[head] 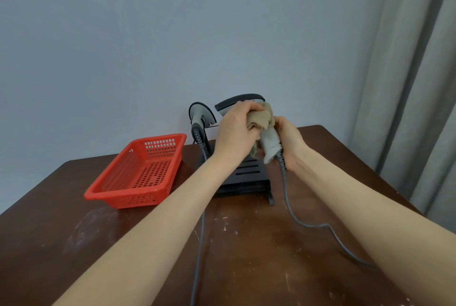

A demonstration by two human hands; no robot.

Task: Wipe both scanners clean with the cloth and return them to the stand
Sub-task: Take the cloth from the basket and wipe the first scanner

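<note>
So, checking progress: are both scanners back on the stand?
No: one scanner sits on the stand, the right hand holds the other scanner.

a red perforated plastic basket [138,172] sits on the left of the dark brown wooden surface [259,244], which is flecked with pale marks. behind is a grey-blue wall [172,34], with grey curtains [414,71] at the right.

basket [121,194] left of stand [246,177], scanner [201,114] seemingly docked
</note>
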